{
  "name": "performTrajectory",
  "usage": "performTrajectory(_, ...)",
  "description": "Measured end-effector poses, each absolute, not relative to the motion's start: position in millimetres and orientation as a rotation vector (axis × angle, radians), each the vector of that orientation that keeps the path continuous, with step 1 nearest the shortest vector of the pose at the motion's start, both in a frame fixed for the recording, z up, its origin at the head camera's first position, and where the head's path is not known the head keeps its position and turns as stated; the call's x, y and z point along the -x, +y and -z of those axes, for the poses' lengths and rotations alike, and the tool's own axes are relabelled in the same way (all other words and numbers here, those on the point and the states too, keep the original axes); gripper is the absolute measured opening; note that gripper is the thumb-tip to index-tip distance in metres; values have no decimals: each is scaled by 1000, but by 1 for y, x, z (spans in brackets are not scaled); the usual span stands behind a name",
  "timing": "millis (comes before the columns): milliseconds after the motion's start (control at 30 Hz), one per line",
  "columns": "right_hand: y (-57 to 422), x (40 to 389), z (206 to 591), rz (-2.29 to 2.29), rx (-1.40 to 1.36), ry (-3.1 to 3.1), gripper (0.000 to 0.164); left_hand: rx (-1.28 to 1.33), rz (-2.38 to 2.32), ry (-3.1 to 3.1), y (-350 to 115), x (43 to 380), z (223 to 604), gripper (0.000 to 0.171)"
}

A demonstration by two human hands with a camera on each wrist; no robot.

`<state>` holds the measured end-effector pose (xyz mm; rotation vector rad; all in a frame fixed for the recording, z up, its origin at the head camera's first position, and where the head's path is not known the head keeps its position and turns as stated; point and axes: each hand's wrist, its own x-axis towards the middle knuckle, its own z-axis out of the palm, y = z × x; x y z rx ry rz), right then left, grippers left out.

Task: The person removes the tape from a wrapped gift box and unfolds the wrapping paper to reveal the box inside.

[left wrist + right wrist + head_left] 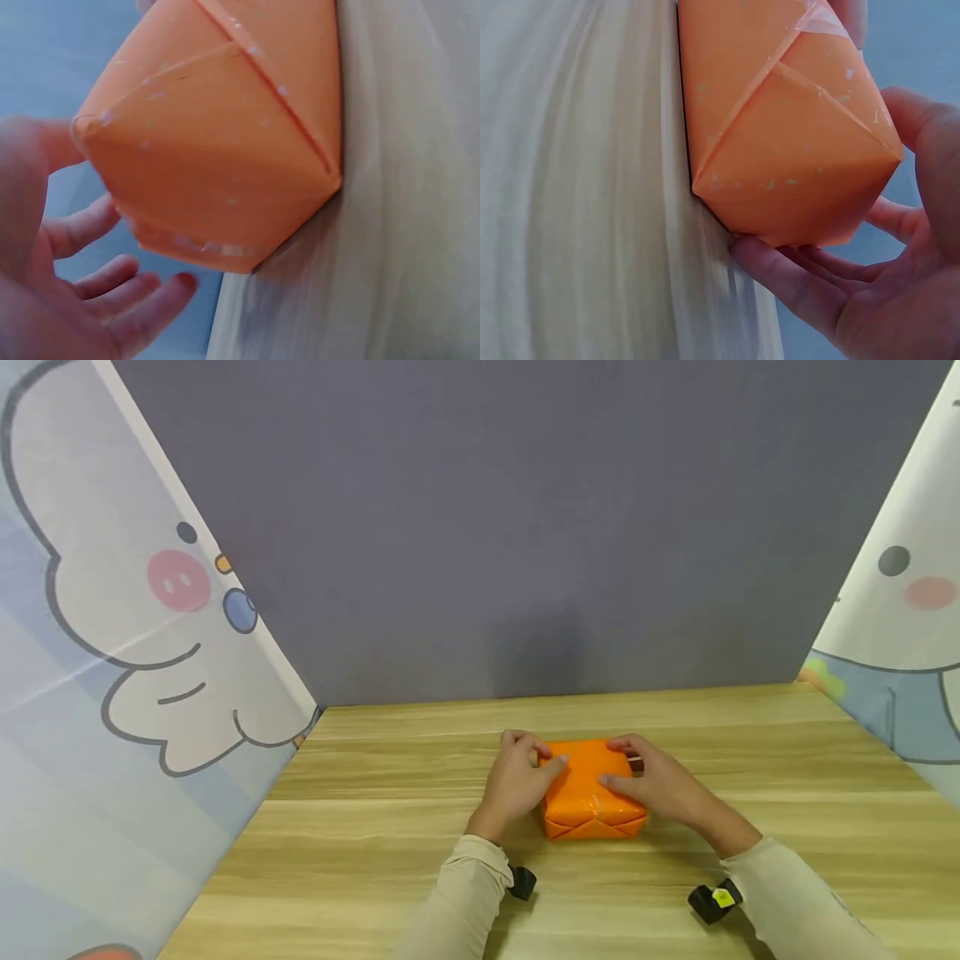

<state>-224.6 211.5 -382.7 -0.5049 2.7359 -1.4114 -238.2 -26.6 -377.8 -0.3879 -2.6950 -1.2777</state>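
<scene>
Orange package (592,806): here it is, wrapped and boxy, resting on the wood right between the two hands, just right of the left hand and just left of the right.
Near end: a folded flap (596,829) faces the person, closer in than the fingertips.
Seam: a strip of clear tape (825,19) shows over the folds, short of the right thumb.
Left hand (517,781): it has hold of the package's left side, thumb on top, index finger at the far corner; the wrist view shows the lower fingers loosely bent beside it.
Right hand (667,785): gripping too, thumb across the top, the other fingers bent round the right and far sides.
Wrists: behind each hand comes a pale sleeve (465,893), with a black device (521,882) under the left and another, marked yellow (723,897), by the right.
Wooden table (360,860): spreads beneath both hands.
Grey wall (525,527): straight ahead, beyond the fingertips.
Cartoon panels: one (60,777) well left of the left hand, one (922,635) well right of the right.
</scene>
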Motion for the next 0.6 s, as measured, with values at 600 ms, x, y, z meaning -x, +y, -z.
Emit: performTrajectory(600, 209, 219, 384, 1358, 540, 2760, 63, 335, 1120, -2688, -15, 234, 382, 21)
